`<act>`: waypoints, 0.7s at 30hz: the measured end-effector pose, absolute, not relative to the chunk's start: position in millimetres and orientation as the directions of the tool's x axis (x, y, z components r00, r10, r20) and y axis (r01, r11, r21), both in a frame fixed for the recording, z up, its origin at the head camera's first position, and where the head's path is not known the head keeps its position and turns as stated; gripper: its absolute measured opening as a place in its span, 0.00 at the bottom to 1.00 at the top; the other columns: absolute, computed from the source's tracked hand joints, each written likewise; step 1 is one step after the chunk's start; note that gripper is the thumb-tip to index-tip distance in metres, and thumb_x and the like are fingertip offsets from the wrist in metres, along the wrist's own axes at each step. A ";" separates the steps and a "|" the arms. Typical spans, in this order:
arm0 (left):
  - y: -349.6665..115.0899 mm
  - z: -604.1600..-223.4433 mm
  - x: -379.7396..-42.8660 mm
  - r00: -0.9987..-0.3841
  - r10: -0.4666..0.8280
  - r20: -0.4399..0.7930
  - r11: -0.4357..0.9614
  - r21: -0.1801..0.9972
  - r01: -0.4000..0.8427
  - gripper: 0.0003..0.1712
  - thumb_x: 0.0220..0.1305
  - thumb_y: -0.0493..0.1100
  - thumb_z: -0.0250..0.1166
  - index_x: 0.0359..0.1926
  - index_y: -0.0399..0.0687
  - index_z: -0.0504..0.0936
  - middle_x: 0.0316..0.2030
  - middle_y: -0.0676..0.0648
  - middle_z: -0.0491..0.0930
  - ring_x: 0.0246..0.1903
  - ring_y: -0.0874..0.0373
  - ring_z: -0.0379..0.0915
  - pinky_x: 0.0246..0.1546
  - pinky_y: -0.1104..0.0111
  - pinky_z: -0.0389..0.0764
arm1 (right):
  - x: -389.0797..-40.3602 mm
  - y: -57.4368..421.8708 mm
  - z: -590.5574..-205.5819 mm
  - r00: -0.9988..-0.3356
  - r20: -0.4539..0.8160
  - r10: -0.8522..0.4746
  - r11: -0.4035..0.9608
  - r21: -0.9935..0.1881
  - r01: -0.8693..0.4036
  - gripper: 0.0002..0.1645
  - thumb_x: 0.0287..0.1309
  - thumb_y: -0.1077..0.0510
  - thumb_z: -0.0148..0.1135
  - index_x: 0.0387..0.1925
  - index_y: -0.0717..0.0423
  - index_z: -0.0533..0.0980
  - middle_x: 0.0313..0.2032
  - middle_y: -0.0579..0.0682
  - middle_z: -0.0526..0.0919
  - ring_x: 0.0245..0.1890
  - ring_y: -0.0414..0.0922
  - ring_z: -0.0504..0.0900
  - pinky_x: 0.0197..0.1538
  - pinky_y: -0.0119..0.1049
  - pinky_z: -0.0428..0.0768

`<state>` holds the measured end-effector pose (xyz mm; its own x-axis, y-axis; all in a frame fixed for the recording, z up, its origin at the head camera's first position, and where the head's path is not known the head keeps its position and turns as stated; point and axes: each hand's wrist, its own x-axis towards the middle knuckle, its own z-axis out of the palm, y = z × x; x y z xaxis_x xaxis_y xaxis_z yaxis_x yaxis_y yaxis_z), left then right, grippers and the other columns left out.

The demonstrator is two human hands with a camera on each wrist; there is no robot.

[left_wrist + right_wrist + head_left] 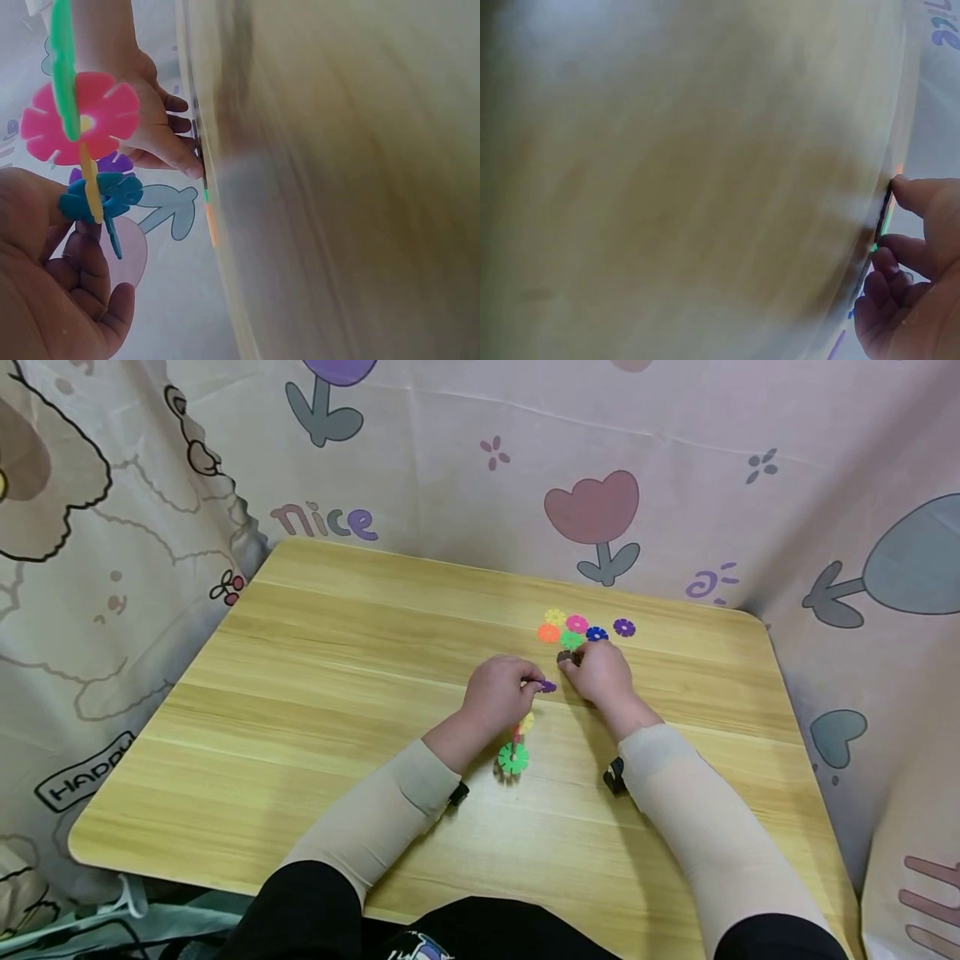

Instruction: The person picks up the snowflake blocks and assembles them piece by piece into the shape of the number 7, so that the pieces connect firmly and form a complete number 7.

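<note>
My left hand (pixel 497 696) pinches a chain of joined plastic flower-shaped discs above the table. In the left wrist view the chain runs from a green disc (pixel 64 75) through a pink disc (pixel 112 116) and a yellow disc (pixel 91 187) to a blue disc (pixel 124 189) at the fingertips. A purple disc (pixel 548 687) sticks out at the far end. Farther off, my right hand (pixel 606 677) grips a dark disc (pixel 566 657) by its edges, thumb on one side and fingers on the other. That disc lies at the tabletop, partly covered by the hand.
Loose discs lie just beyond my right hand: yellow (pixel 555 617), pink (pixel 577 624), orange (pixel 548 633), green (pixel 571 639), blue (pixel 597 633) and purple (pixel 624 627). The wooden table (pixel 337 652) meets a printed curtain (pixel 450 468) at its back edge.
</note>
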<state>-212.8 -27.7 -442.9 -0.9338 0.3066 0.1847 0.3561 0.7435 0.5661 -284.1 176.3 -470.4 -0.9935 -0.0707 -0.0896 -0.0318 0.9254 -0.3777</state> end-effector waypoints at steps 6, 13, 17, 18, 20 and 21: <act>-27.1 -441.7 -213.7 -0.931 0.305 0.199 0.741 0.564 0.363 0.05 0.73 0.43 0.70 0.43 0.54 0.93 0.44 0.53 0.90 0.47 0.54 0.83 0.50 0.60 0.82 | -287.4 176.3 -468.8 -0.993 -0.104 -0.060 0.921 -0.388 -0.015 0.25 0.72 0.45 0.66 0.50 0.65 0.84 0.44 0.61 0.85 0.45 0.58 0.81 0.54 0.57 0.80; -27.7 -444.3 -211.4 -0.929 0.312 0.202 0.733 0.571 0.370 0.05 0.72 0.42 0.71 0.42 0.54 0.93 0.42 0.53 0.90 0.45 0.54 0.83 0.48 0.60 0.82 | -284.8 174.9 -469.7 -0.989 -0.133 -0.056 0.906 -0.423 0.006 0.26 0.71 0.47 0.67 0.55 0.67 0.81 0.48 0.63 0.85 0.48 0.59 0.81 0.59 0.57 0.79; -26.9 -445.2 -210.2 -0.926 0.315 0.210 0.732 0.568 0.378 0.05 0.72 0.42 0.71 0.42 0.54 0.93 0.42 0.53 0.90 0.45 0.54 0.83 0.48 0.60 0.82 | -283.3 176.1 -470.7 -0.993 -0.108 -0.037 0.893 -0.451 0.016 0.27 0.69 0.48 0.69 0.54 0.68 0.80 0.49 0.63 0.83 0.50 0.61 0.81 0.60 0.58 0.78; -26.8 -445.5 -210.3 -0.924 0.314 0.217 0.731 0.566 0.381 0.05 0.72 0.42 0.71 0.42 0.54 0.93 0.42 0.53 0.90 0.45 0.54 0.83 0.48 0.60 0.82 | -283.2 176.3 -470.7 -0.995 -0.098 -0.029 0.890 -0.455 0.019 0.27 0.68 0.48 0.70 0.54 0.67 0.80 0.49 0.63 0.83 0.51 0.61 0.80 0.60 0.57 0.78; -26.7 -445.4 -210.4 -0.922 0.313 0.227 0.732 0.562 0.386 0.05 0.72 0.42 0.71 0.42 0.54 0.93 0.41 0.53 0.90 0.45 0.54 0.83 0.47 0.60 0.82 | -282.5 176.1 -470.1 -0.996 -0.084 -0.013 0.884 -0.466 0.028 0.27 0.67 0.48 0.72 0.54 0.67 0.79 0.49 0.63 0.83 0.51 0.61 0.80 0.60 0.57 0.78; -26.7 -445.3 -210.5 -0.922 0.312 0.230 0.732 0.561 0.387 0.05 0.72 0.42 0.71 0.42 0.54 0.93 0.41 0.53 0.90 0.45 0.54 0.83 0.47 0.60 0.82 | -281.9 175.9 -469.7 -0.997 -0.081 -0.007 0.882 -0.470 0.032 0.28 0.66 0.48 0.72 0.55 0.66 0.79 0.50 0.63 0.83 0.51 0.61 0.80 0.60 0.57 0.78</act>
